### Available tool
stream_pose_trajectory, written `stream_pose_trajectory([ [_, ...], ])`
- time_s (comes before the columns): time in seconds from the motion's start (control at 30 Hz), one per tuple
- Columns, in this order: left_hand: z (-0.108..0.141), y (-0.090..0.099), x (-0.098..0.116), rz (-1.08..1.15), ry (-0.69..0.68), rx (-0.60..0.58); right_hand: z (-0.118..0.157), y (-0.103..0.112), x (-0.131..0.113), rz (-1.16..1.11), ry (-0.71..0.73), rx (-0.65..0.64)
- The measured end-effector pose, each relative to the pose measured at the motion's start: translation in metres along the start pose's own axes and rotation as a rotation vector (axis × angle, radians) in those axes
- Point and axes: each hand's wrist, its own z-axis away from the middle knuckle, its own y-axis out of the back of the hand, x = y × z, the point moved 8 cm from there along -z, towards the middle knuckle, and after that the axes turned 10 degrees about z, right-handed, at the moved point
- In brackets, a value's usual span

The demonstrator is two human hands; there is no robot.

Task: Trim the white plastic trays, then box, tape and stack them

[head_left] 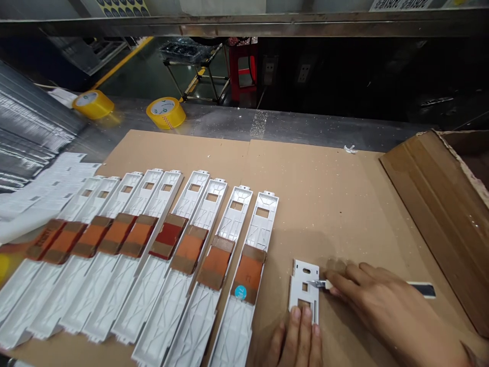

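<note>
A small white plastic part point(303, 288) lies flat on the cardboard sheet point(305, 193) near the front edge. My left hand point(296, 339) presses its fingertips on the part's lower end. My right hand point(385, 311) holds a slim utility knife point(324, 284), whose blade tip rests on the part near a small square cut-out. The knife's dark rear end point(424, 290) sticks out past my fingers on the right.
Several long white plastic strips point(225, 255) with orange-brown tape patches lie in a row on the left. Two yellow tape rolls point(165, 112) sit at the back on the metal bench. A cardboard box flap point(439, 204) stands at the right. More white parts point(42, 193) are piled far left.
</note>
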Motion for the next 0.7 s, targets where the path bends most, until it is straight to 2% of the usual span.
stream_pose_trajectory([
  [0.07, -0.006, 0.001, 0.002, -0.027, -0.083, -0.041, -0.008, -0.002, 0.004, -0.003, 0.052, -0.026],
  [0.17, -0.015, 0.004, 0.0, -0.056, -0.162, -0.09, -0.021, -0.008, 0.008, -0.06, 0.126, -0.133],
  [0.33, -0.016, 0.004, -0.001, -0.071, -0.204, -0.111, -0.047, -0.014, 0.013, -0.106, 0.2, -0.253],
  [0.47, -0.007, 0.0, 0.002, -0.048, -0.154, -0.076, -0.067, -0.017, 0.006, -0.09, 0.27, -0.281],
  [0.57, -0.001, -0.001, 0.001, -0.015, -0.044, 0.01, -0.076, -0.009, 0.001, -0.054, 0.278, -0.244],
  [0.63, 0.001, -0.001, -0.002, 0.004, 0.018, 0.055, -0.073, 0.0, 0.002, -0.029, 0.263, -0.215],
  [0.7, 0.001, -0.002, -0.001, 0.01, 0.017, 0.052, -0.063, 0.009, 0.008, -0.016, 0.217, -0.174],
])
